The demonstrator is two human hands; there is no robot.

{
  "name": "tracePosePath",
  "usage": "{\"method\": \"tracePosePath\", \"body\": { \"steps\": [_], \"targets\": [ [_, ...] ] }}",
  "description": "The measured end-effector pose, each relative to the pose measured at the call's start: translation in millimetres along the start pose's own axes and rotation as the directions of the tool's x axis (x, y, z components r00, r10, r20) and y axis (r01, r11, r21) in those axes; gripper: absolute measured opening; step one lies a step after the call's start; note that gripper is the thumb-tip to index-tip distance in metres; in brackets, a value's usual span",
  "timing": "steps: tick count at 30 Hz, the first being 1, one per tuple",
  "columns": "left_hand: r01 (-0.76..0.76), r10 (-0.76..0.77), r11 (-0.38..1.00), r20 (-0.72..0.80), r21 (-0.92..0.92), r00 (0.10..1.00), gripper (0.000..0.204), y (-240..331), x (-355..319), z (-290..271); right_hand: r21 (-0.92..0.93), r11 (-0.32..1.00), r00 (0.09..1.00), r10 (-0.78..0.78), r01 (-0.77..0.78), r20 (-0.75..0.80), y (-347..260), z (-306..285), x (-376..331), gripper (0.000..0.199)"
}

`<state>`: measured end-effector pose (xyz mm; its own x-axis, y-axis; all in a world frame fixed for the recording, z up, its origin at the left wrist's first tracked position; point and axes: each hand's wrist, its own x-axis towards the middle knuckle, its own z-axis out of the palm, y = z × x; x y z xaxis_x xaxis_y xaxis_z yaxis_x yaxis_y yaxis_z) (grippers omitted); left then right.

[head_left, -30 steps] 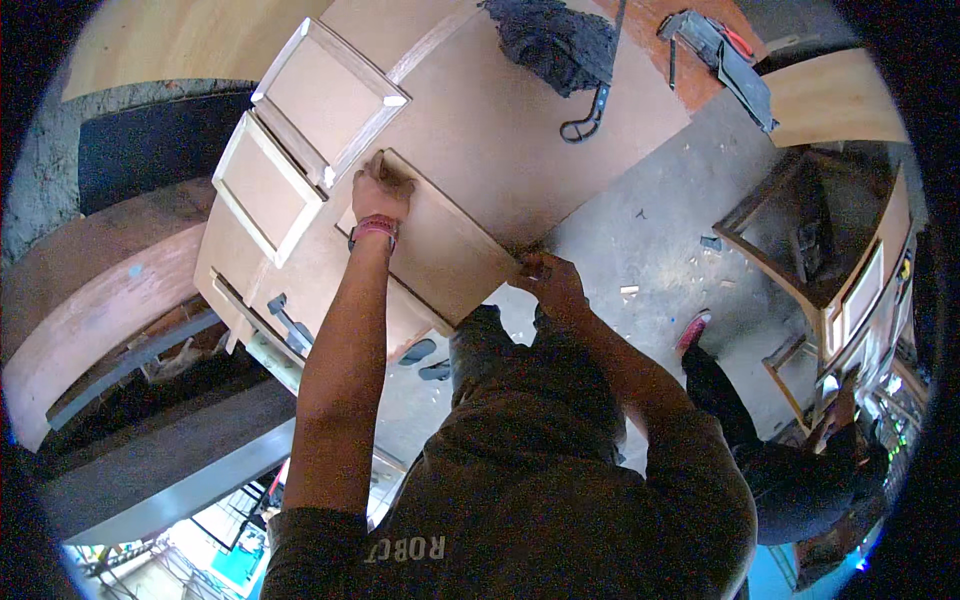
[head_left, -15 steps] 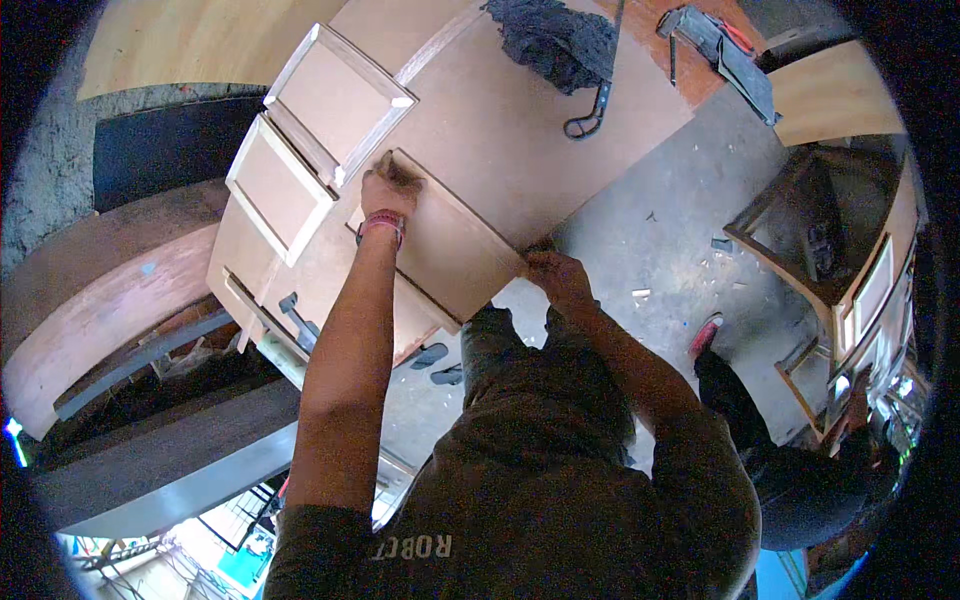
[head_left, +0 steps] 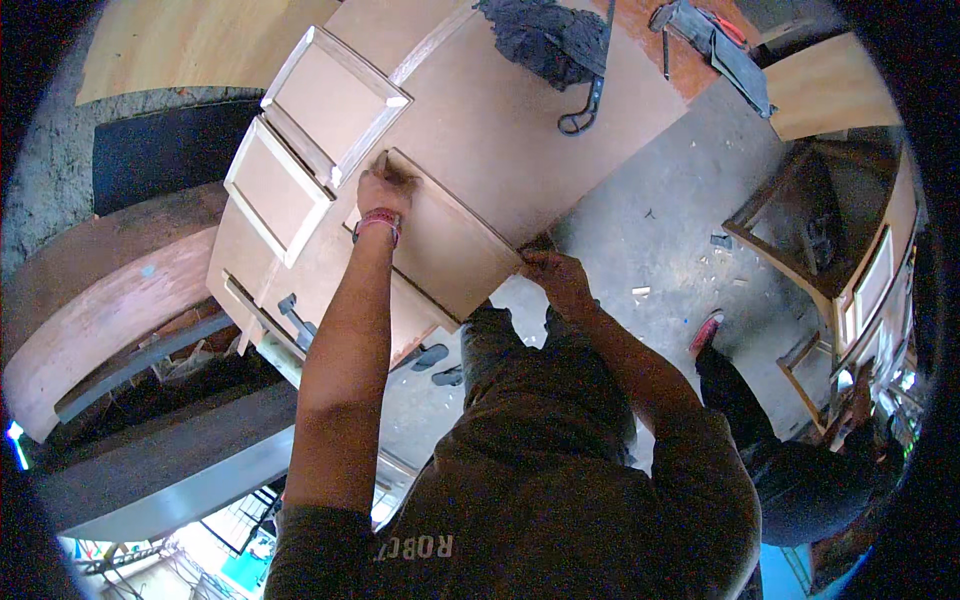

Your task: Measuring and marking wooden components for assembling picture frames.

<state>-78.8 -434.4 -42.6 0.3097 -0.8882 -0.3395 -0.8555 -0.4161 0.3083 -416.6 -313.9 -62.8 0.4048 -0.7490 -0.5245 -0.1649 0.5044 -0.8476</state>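
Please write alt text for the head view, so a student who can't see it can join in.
A person's left hand and right hand are at opposite ends of a flat brown panel on a wide work surface. Two pale-framed panels lie to the left; crumpled dark material lies beyond.

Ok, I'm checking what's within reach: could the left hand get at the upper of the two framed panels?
Probably yes: the left hand is at the flat board, but the upper framed panel lies close by, with nothing visible in the way. It would likely have to leave the board.
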Motion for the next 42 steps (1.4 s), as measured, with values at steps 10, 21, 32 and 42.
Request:
{"method": "tracePosePath", "body": {
  "steps": [10,21,32,42],
  "targets": [
    [0.068,-0.081,0.992,-0.118,-0.108,0.990,0.073,28.3,-24.1,-16.8,0.034,0.998,0.998,0.056,-0.056,-0.012,-22.0,1.4,-3.2,0.024],
    [0.211,-0.227,0.964,-0.085,-0.165,0.970,0.063,34.4,-31.1,-13.3,-0.091,0.988,0.987,0.132,-0.124,0.088,-18.8,-5.0,2.9,0.039],
    [0.105,-0.163,0.968,-0.256,-0.229,0.953,0.067,56.1,-70.3,-18.0,-0.070,0.995,0.988,-0.066,0.076,0.143,-19.4,-10.0,1.7,0.022],
    [0.210,-0.226,0.616,0.084,-0.759,0.970,0.041,67.3,-286.7,62.5,-0.414,0.907,0.989,-0.018,0.077,0.144,-20.3,-24.0,22.6,0.021]
  ]
}}
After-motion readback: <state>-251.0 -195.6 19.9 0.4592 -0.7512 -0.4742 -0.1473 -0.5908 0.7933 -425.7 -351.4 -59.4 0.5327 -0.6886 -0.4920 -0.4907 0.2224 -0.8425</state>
